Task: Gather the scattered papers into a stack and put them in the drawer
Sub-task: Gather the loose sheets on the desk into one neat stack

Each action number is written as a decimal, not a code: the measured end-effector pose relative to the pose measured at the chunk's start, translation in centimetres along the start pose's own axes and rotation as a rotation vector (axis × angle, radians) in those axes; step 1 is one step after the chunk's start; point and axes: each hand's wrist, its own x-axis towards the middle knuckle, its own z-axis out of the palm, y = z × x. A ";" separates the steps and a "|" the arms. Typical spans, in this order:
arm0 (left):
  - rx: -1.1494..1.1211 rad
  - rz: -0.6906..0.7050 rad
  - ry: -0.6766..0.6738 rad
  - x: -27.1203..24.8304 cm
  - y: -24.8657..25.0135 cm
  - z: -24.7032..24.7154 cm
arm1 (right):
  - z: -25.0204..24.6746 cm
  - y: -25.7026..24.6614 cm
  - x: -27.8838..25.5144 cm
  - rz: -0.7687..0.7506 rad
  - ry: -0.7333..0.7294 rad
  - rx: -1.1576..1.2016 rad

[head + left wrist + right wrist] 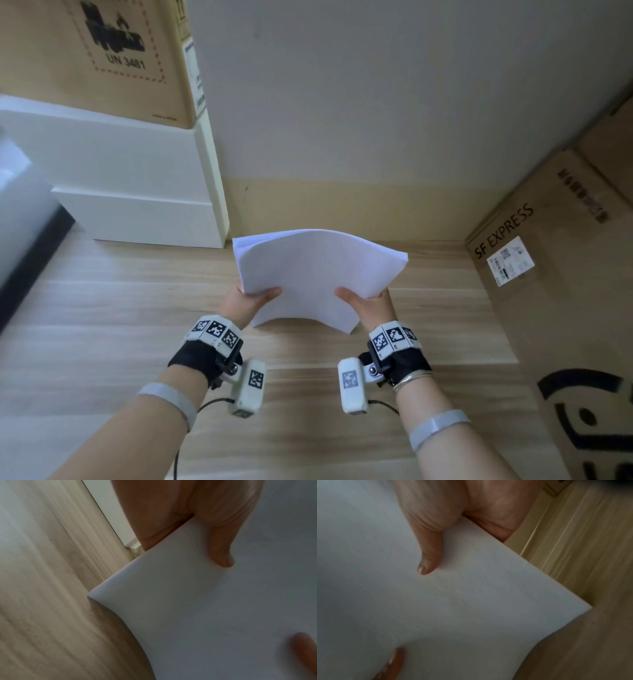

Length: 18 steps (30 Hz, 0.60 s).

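A stack of white papers [315, 274] hangs in the air above the wooden floor, bowed upward in the middle. My left hand [248, 299] pinches its left edge, thumb on top and fingers hidden underneath. My right hand [366, 303] pinches its right edge the same way. In the left wrist view the thumb presses on the stack of papers [197, 601]; in the right wrist view the thumb lies on the stack of papers [471, 601]. A white drawer unit [137, 192] stands at the left, its drawer fronts closed.
A cardboard box [92, 58] marked UN 3481 sits on the white drawer unit. Another cardboard box [555, 274] marked SF EXPRESS stands at the right. The wall [376, 102] is straight ahead. Light wood floor [137, 325] spreads below my hands.
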 end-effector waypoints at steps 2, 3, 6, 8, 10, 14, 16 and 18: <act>0.020 -0.012 0.001 0.4 -0.2 -0.1 | -0.2 0.0 0.3 0.002 -0.007 -0.008; 0.021 -0.027 -0.004 0.5 -0.2 -0.2 | -0.2 0.0 0.4 0.000 -0.011 -0.018; 0.043 -0.031 -0.023 0.5 0.0 -0.3 | -0.1 0.0 0.6 -0.003 -0.012 -0.038; 0.036 -0.029 -0.018 0.6 0.1 -0.2 | 0.0 -0.1 0.7 -0.006 0.000 -0.051; 0.048 -0.025 -0.009 0.4 0.4 -0.1 | 0.1 0.0 0.9 -0.014 0.016 -0.074; 0.048 -0.109 -0.060 -0.1 0.7 -1.0 | 0.0 -0.2 0.9 -0.010 0.016 -0.137; 0.063 -0.158 -0.109 0.0 -0.4 -1.9 | 0.0 -0.1 0.6 0.025 -0.027 -0.194; 0.084 -0.230 -0.152 0.7 -2.9 -2.7 | 0.3 0.3 -0.1 0.069 -0.052 -0.236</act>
